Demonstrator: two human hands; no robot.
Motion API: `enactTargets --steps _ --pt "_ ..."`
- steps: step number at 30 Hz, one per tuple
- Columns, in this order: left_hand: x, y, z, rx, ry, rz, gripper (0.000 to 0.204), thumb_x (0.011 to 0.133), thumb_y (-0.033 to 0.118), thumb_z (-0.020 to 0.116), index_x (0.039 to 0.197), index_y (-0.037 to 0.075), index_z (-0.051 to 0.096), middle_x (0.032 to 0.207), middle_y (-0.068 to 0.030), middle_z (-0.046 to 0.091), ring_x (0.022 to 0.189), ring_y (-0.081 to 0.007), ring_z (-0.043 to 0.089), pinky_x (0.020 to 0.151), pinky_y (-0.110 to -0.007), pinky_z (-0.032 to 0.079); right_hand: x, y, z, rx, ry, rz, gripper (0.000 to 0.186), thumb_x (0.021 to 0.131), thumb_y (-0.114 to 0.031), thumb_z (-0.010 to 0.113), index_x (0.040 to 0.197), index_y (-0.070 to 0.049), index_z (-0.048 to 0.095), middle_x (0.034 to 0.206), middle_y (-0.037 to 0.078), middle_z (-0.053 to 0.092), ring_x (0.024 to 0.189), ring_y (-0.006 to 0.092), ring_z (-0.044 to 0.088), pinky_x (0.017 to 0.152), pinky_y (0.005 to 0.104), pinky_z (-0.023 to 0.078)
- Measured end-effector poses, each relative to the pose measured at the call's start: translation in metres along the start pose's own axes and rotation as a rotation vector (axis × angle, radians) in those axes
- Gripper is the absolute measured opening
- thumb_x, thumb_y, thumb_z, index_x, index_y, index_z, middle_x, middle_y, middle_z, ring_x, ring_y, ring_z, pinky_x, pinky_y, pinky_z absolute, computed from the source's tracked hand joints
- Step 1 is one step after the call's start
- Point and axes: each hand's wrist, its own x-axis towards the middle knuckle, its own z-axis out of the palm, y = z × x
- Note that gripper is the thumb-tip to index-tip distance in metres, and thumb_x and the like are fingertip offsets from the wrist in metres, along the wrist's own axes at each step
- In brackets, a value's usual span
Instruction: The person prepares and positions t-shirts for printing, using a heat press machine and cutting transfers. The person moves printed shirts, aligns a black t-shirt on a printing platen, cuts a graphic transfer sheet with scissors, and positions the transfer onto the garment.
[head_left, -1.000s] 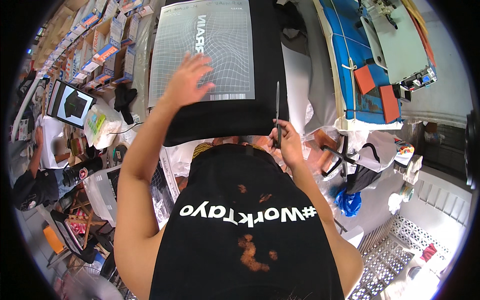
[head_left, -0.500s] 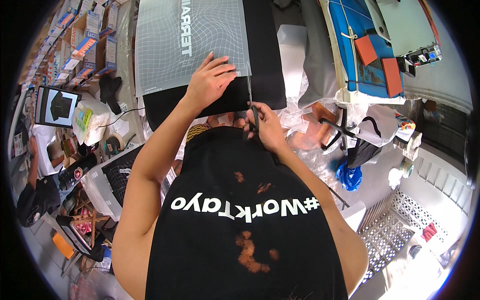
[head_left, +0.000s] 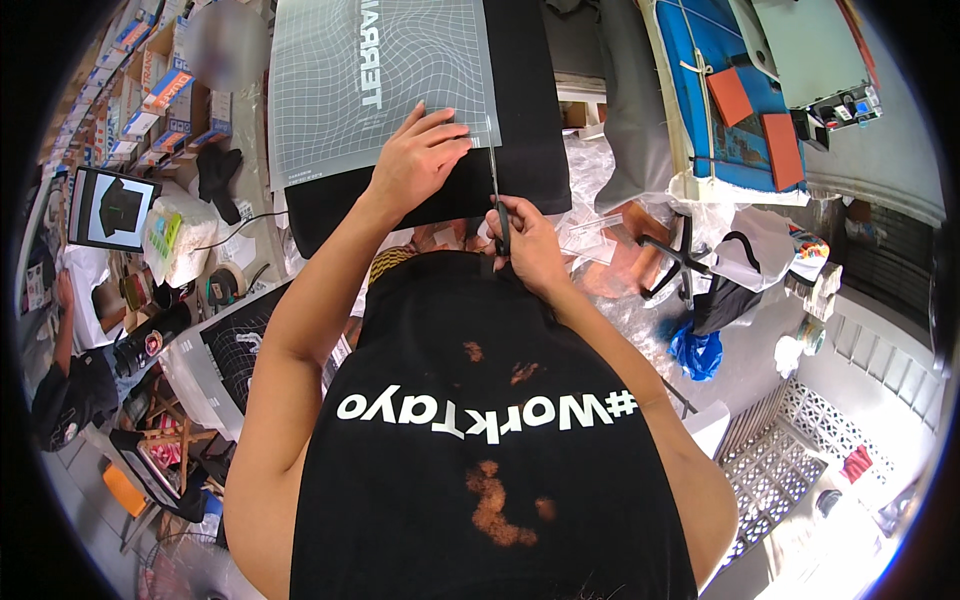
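Note:
A grey sheet [head_left: 330, 110] printed with a warped white grid and lettering lies on a black work surface [head_left: 530, 110]. My left hand [head_left: 422, 155] rests flat on the sheet near its right edge, its fingers spread. My right hand [head_left: 525, 238] grips scissors [head_left: 503, 228] by their dark handles. Their blades point away from me and lie along the sheet's right edge, close to my left fingertips. Whether the blades are parted is hard to make out.
To the left are a screen [head_left: 112, 210], a tape roll [head_left: 226, 284] and stacked boxes [head_left: 170, 95]. A person's arm [head_left: 66, 325] shows at far left. A blue board [head_left: 722, 100] with red blocks stands at right, above a chair base [head_left: 682, 262] and plastic-littered floor.
My right hand and the scissors have shifted slightly left and away from me. A white piece right of the black surface is gone from its place. A blurred shape has appeared at upper left.

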Motion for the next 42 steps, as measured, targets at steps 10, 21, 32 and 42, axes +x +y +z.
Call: enactTargets --steps 10,21,32,42 --pt "0.012 0.015 0.007 0.088 0.036 0.018 0.021 0.080 0.008 0.069 0.101 0.009 0.071 0.112 -0.0019 0.068 0.117 -0.0225 0.059 0.109 -0.048 0.040 -0.001 -0.001 0.004 0.072 0.044 0.007 0.041 0.093 -0.023 0.069 0.123 0.002 0.055 0.073 0.001 0.061 0.057 0.0072 0.058 0.042 0.0220 0.042" --pt "0.012 0.028 -0.002 -0.040 0.112 0.001 0.022 0.075 0.005 0.068 0.097 0.007 0.070 0.104 -0.0044 0.071 0.101 -0.0245 0.067 0.086 -0.037 0.056 0.024 -0.022 0.005 0.135 0.047 0.016 0.044 0.093 -0.030 0.069 0.120 0.002 0.056 0.074 0.003 0.059 0.055 0.0094 0.058 0.042 0.0233 0.043" --pt "0.015 0.042 -0.016 -0.080 0.166 -0.012 0.018 0.076 0.005 0.067 0.093 0.006 0.071 0.100 -0.0054 0.071 0.099 -0.0246 0.068 0.081 -0.036 0.057 0.049 -0.040 0.003 0.097 0.050 -0.026 0.034 0.095 -0.017 0.063 0.122 0.003 0.055 0.079 0.006 0.062 0.060 0.0121 0.061 0.041 0.0246 0.043" --pt "0.019 0.055 -0.037 -0.120 0.194 -0.013 0.018 0.076 -0.002 0.067 0.093 0.001 0.071 0.098 -0.0091 0.072 0.095 -0.0272 0.070 0.077 -0.036 0.058 0.069 -0.058 0.007 0.075 0.105 -0.082 0.032 0.093 -0.010 0.058 0.120 0.007 0.056 0.081 0.009 0.065 0.057 0.0120 0.061 0.041 0.0253 0.043"
